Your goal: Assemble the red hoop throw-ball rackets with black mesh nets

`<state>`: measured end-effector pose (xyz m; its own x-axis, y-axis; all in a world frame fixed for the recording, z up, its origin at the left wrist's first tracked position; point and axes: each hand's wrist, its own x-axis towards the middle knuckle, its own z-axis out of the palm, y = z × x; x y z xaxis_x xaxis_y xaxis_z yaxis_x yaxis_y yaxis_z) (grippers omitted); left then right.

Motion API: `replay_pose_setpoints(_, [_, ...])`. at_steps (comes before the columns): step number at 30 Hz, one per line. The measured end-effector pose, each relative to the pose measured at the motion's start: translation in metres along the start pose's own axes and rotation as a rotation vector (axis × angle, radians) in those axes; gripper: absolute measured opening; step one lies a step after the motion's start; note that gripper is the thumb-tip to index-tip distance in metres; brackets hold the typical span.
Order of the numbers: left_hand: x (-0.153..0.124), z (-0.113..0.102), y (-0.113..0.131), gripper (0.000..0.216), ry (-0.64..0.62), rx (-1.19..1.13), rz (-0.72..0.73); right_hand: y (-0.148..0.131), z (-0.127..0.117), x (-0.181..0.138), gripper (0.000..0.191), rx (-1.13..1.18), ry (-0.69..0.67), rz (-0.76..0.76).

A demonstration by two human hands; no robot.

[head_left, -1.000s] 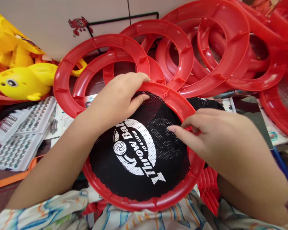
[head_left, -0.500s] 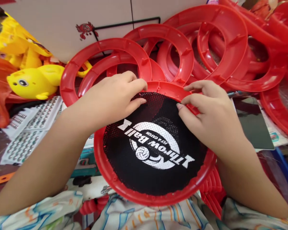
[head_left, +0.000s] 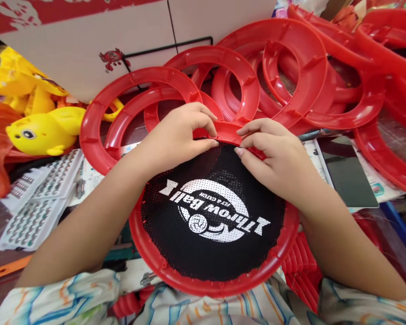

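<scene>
A red plastic ring (head_left: 145, 253) rests against my lap with its far side on the table. Black mesh fabric (head_left: 203, 259) with a white "Throw Ball" print, which reads upside down from here, covers its middle. At the far edge of the mesh, my left hand (head_left: 186, 133) pinches the fabric between thumb and fingers. Close by on the right, my right hand (head_left: 272, 153) grips the same edge with thumb and index finger, its other fingers curled over the rim. The small holding points under the fingertips are partly hidden.
Several loose red rings (head_left: 291, 67) lie piled behind the hands. To the left are yellow toy figures (head_left: 47, 131) and clear trays of small metal parts (head_left: 34, 223). A phone-like dark slab (head_left: 347, 171) lies right. A white box (head_left: 88, 49) stands at the back.
My left hand has slid right along the far edge, nearer to my right hand, and the mesh edge there lies closer to the rim. The view has shifted slightly.
</scene>
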<state>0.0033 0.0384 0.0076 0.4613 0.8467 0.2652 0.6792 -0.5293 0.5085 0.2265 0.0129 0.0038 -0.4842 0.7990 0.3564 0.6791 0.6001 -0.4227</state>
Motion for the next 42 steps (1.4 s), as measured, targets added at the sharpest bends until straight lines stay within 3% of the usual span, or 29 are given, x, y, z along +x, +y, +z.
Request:
replay_pose_setpoints(7, [-0.006, 0.006, 0.0, 0.011, 0.068, -0.005, 0.034, 0.001, -0.009, 0.008, 0.019, 0.003, -0.092, -0.013])
replay_pose_setpoints(12, [-0.009, 0.011, -0.001, 0.005, 0.141, 0.05, 0.048, 0.0, -0.003, 0.008, 0.019, -0.103, -0.031, 0.025])
replay_pose_setpoints(22, [-0.007, 0.016, -0.006, 0.012, 0.171, 0.086, -0.001, 0.002, 0.005, 0.008, 0.017, 0.002, 0.032, 0.129])
replay_pose_setpoints(27, [-0.006, 0.019, -0.007, 0.01, 0.198, 0.112, 0.007, 0.007, 0.011, 0.006, 0.018, 0.05, 0.161, 0.103])
replay_pose_setpoints(42, [-0.001, 0.019, 0.0, 0.011, 0.148, 0.111, -0.061, 0.013, 0.015, 0.006, 0.015, 0.008, 0.216, 0.125])
